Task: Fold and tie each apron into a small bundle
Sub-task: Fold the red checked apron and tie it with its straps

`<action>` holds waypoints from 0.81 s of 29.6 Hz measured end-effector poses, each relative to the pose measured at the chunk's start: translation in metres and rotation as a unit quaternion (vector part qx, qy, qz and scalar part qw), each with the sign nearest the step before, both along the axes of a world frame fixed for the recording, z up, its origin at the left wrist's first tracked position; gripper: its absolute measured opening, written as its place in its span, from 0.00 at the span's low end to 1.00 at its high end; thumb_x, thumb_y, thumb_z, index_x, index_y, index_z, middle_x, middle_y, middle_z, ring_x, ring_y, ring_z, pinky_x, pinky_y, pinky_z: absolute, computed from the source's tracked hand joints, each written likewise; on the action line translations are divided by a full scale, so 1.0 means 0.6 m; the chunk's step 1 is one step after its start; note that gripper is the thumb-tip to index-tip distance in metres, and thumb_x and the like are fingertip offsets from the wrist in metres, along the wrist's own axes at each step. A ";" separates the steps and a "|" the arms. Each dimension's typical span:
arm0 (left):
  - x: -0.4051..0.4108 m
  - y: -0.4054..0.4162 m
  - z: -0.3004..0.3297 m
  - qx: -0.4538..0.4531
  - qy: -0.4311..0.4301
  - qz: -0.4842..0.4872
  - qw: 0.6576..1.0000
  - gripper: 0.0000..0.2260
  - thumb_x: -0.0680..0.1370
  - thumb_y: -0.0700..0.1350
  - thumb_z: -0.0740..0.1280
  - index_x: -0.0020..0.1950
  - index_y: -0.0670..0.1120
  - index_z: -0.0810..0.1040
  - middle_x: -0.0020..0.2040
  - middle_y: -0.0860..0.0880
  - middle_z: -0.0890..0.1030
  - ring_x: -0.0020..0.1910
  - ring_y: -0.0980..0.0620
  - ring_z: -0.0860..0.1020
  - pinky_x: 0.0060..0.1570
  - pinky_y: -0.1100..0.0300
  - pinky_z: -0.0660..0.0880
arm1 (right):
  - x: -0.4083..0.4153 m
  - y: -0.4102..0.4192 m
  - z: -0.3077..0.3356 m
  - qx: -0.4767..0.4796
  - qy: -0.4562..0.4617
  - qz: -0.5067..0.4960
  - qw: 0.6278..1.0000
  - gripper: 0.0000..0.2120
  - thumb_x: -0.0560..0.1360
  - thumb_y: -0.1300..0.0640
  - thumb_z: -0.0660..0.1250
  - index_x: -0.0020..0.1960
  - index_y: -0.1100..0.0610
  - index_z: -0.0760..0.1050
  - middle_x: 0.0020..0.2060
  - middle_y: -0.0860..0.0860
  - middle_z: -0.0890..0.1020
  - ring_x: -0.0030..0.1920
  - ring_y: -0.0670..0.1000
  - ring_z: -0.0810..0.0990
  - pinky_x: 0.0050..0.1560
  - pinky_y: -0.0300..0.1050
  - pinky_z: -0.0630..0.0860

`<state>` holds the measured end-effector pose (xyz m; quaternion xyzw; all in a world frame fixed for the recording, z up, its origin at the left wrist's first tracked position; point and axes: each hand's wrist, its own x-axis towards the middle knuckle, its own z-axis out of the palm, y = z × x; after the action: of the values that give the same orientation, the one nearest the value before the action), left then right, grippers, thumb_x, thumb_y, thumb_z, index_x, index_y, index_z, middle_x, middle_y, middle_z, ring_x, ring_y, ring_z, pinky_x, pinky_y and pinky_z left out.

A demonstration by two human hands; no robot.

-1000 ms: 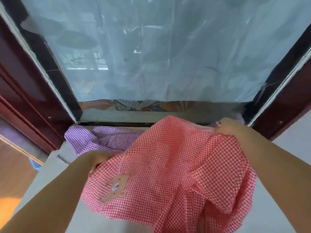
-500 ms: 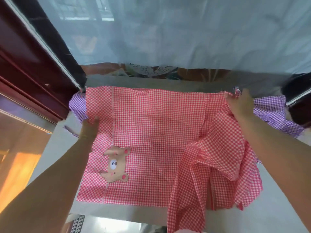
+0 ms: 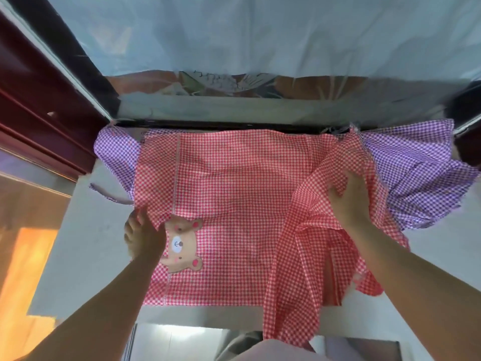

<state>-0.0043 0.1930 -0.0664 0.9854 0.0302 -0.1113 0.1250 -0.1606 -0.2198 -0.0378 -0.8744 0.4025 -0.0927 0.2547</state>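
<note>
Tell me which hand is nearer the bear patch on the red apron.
Left. The left hand rests on the red gingham apron right beside the bear patch, touching its left edge. The right hand is far across, on the bunched fabric at the apron's right side.

Red apron [image 3: 234,183] now spread flat, covering the purple apron [image 3: 411,173]. Left hand [image 3: 144,237] moved down beside bear patch [image 3: 182,246]; right hand [image 3: 348,199] moved inward onto bunched fabric.

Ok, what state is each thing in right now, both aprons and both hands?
Red gingham apron: spread mostly flat on the table, right side still rumpled, untied.
Purple gingham apron: crumpled underneath, unfolded.
Left hand: resting on the red apron's left edge beside the bear patch.
Right hand: on the rumpled fabric; grip unclear.
</note>
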 end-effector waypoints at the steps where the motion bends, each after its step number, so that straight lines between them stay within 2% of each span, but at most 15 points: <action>1: -0.007 -0.023 0.000 -0.004 -0.026 -0.059 0.998 0.28 0.76 0.48 0.69 0.73 0.43 0.63 0.71 0.39 0.65 0.69 0.37 0.64 0.67 0.41 0.63 | -0.013 0.004 -0.009 -0.038 -0.004 0.002 0.999 0.23 0.78 0.49 0.62 0.69 0.59 0.66 0.66 0.58 0.71 0.68 0.60 0.69 0.69 0.61 0.65; 4: -0.041 -0.122 0.005 -0.040 -0.009 -0.223 0.974 0.22 0.76 0.46 0.68 0.69 0.45 0.69 0.68 0.43 0.68 0.66 0.40 0.68 0.64 0.41 0.69 | -0.053 -0.004 -0.019 -0.091 -0.034 -0.070 0.993 0.21 0.79 0.45 0.54 0.66 0.58 0.69 0.64 0.58 0.74 0.65 0.60 0.71 0.66 0.61 0.65; 6: -0.074 -0.189 0.011 -0.076 0.051 -0.297 0.950 0.22 0.77 0.45 0.66 0.70 0.47 0.67 0.69 0.46 0.66 0.68 0.44 0.67 0.66 0.44 0.68 | -0.072 -0.020 -0.012 -0.056 -0.034 -0.160 0.985 0.27 0.78 0.41 0.52 0.68 0.58 0.67 0.67 0.59 0.71 0.67 0.61 0.68 0.67 0.62 0.63; 8: -0.110 -0.260 0.012 -0.085 0.098 -0.352 0.927 0.25 0.78 0.47 0.64 0.74 0.49 0.62 0.72 0.48 0.62 0.71 0.46 0.63 0.69 0.49 0.65 | -0.102 -0.060 -0.014 0.046 0.031 -0.240 0.969 0.36 0.75 0.33 0.56 0.73 0.57 0.61 0.71 0.59 0.66 0.70 0.62 0.65 0.69 0.64 0.61; 10: -0.137 -0.313 0.013 -0.099 0.149 -0.357 0.917 0.28 0.78 0.47 0.64 0.76 0.48 0.58 0.75 0.47 0.57 0.74 0.45 0.59 0.72 0.51 0.60 | -0.128 -0.090 -0.018 0.199 0.056 -0.244 0.948 0.47 0.67 0.28 0.63 0.74 0.57 0.59 0.71 0.59 0.67 0.69 0.63 0.67 0.69 0.63 0.63; 11: -0.147 -0.331 0.011 -0.105 0.177 -0.341 0.917 0.30 0.79 0.48 0.65 0.77 0.47 0.55 0.76 0.46 0.55 0.75 0.44 0.57 0.73 0.51 0.60 | -0.134 -0.096 -0.016 0.265 0.047 -0.225 0.936 0.49 0.64 0.29 0.67 0.74 0.58 0.59 0.70 0.59 0.69 0.68 0.63 0.69 0.68 0.60 0.65; 13: -0.167 -0.375 0.006 -0.109 0.243 -0.300 0.916 0.33 0.79 0.49 0.64 0.78 0.46 0.50 0.78 0.45 0.51 0.76 0.43 0.56 0.72 0.50 0.60 | -0.149 -0.106 -0.010 0.303 0.047 -0.184 0.934 0.51 0.60 0.32 0.72 0.73 0.59 0.61 0.69 0.58 0.71 0.66 0.62 0.72 0.66 0.59 0.69; 15: -0.179 -0.401 0.000 -0.102 0.300 -0.263 0.911 0.37 0.79 0.53 0.64 0.79 0.45 0.44 0.79 0.43 0.47 0.76 0.41 0.53 0.73 0.48 0.57 | -0.154 -0.105 -0.014 0.259 0.099 -0.132 0.952 0.46 0.63 0.33 0.70 0.73 0.56 0.62 0.68 0.55 0.72 0.65 0.62 0.73 0.65 0.62 0.69; 17: -0.191 -0.425 -0.009 -0.108 0.339 -0.228 0.906 0.41 0.78 0.57 0.64 0.78 0.45 0.40 0.79 0.42 0.47 0.77 0.41 0.53 0.73 0.48 0.57 | -0.167 -0.108 -0.025 0.200 0.170 -0.059 0.963 0.34 0.70 0.32 0.61 0.67 0.53 0.68 0.62 0.53 0.76 0.61 0.61 0.76 0.61 0.62 0.73; 18: -0.197 -0.435 -0.015 -0.113 0.348 -0.205 0.908 0.42 0.77 0.58 0.65 0.78 0.45 0.40 0.78 0.41 0.49 0.76 0.41 0.55 0.73 0.48 0.58 | -0.176 -0.111 -0.027 0.182 0.187 -0.039 0.965 0.28 0.72 0.34 0.56 0.61 0.53 0.72 0.57 0.53 0.79 0.56 0.61 0.78 0.56 0.58 0.75; 20: -0.201 -0.446 -0.023 -0.086 0.339 -0.184 0.919 0.44 0.76 0.60 0.65 0.78 0.44 0.40 0.78 0.40 0.53 0.75 0.40 0.58 0.72 0.47 0.60 | -0.193 -0.124 -0.027 0.179 0.165 -0.057 0.968 0.18 0.78 0.44 0.54 0.51 0.56 0.73 0.46 0.54 0.79 0.50 0.60 0.79 0.47 0.50 0.74; 21: -0.204 -0.449 -0.024 -0.060 0.325 -0.188 0.925 0.44 0.76 0.61 0.64 0.78 0.44 0.40 0.78 0.40 0.53 0.75 0.39 0.58 0.72 0.46 0.60 | -0.200 -0.135 -0.022 0.189 0.153 -0.068 0.968 0.15 0.80 0.49 0.55 0.51 0.58 0.74 0.47 0.56 0.80 0.50 0.60 0.78 0.47 0.50 0.73; 24: -0.218 -0.459 -0.018 0.010 0.275 -0.222 0.936 0.41 0.78 0.60 0.61 0.78 0.42 0.41 0.76 0.37 0.57 0.73 0.38 0.60 0.71 0.47 0.60 | -0.236 -0.179 -0.007 0.254 0.108 -0.112 0.955 0.15 0.80 0.57 0.56 0.63 0.59 0.76 0.60 0.60 0.78 0.58 0.61 0.76 0.58 0.52 0.71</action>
<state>-0.1351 -0.0826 -0.0772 0.8992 -0.1546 -0.4026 0.0745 -0.3024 -0.3275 -0.0422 -0.7349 0.5333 0.0794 0.4113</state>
